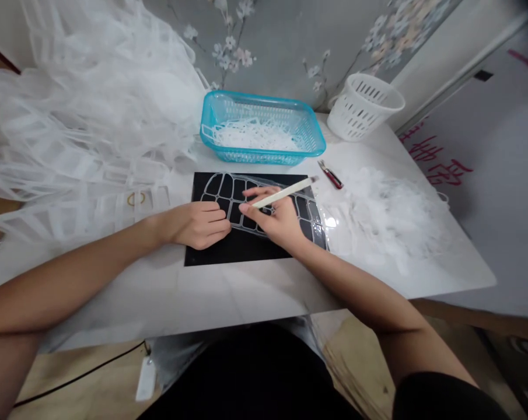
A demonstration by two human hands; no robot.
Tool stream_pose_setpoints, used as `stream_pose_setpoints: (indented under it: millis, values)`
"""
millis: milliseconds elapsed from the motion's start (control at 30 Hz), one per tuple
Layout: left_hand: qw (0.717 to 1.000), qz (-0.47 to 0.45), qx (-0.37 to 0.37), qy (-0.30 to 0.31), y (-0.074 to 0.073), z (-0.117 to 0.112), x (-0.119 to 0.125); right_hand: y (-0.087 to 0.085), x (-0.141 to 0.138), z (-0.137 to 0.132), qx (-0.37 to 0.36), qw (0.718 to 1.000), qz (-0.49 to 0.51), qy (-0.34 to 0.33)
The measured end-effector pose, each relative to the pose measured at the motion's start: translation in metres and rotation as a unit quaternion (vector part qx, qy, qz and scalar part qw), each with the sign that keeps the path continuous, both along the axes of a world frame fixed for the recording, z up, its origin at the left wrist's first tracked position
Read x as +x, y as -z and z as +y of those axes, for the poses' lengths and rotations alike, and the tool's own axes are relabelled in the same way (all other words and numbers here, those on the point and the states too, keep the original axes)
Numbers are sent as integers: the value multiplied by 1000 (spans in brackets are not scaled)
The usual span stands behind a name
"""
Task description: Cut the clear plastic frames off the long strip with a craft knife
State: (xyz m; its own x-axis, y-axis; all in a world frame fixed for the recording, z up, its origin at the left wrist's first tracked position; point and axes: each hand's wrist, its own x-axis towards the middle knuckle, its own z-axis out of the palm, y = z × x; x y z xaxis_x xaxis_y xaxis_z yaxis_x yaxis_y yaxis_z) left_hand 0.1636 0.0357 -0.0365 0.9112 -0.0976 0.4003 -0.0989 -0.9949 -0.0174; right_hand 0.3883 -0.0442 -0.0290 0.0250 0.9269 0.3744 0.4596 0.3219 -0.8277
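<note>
A black mat point(228, 248) lies on the white table point(202, 291), and a clear plastic sheet point(222, 188) with a grid of white outlines lies across the mat's far half. The left hand point(198, 223) rests on the near left part of the sheet, fingers loosely curled and pressed together, gripping nothing. The right hand point(276, 219) sits on the sheet just beside it, pinching a pale stick point(283, 193) between thumb and fingers; the stick slants up towards the mat's far right corner. Red clippers point(331, 174) lie just beyond that corner. A blue basket point(310, 131) of white scraps stands behind the mat, a white basket point(364, 105) to its right. Loose white scraps point(386, 216) are heaped right of the mat, and stacked clear sheets point(71, 146) pile up left of it.
</note>
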Motion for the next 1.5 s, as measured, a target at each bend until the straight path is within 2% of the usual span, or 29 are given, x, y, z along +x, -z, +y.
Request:
stream_pose_setpoints:
  millis: [100,167,333,500,600,800,933,1133,1333,1500]
  values:
    - [995,12,97,9,1,-1,-1,15,-9,-9,-49,998,6,-30]
    - [992,11,128,3,2,-1,-2,21,-9,-8,-51,998,-9,-32]
    - [994,-15,104,-2,5,-1,0,21,-10,-7,-45,998,-29,-34]
    - [989,-37,144,7,6,0,2,22,-11,-6,-36,998,-33,-43]
    - [989,-42,139,9,6,1,1,24,-11,-6,-29,998,-39,-44]
    - [991,-9,133,-2,8,2,-5,23,-11,-6,-28,998,-35,-36]
    - [991,-22,130,6,7,3,-5,22,-12,-5,-35,998,-36,-34]
    - [996,0,88,-7,8,4,-5,22,-11,-6,-32,998,-35,-38]
    - [993,-5,117,3,9,4,-6,23,-12,-6,-26,998,-48,-37]
    - [996,14,90,-26,7,2,-4,23,-11,-7,1,996,-75,-46]
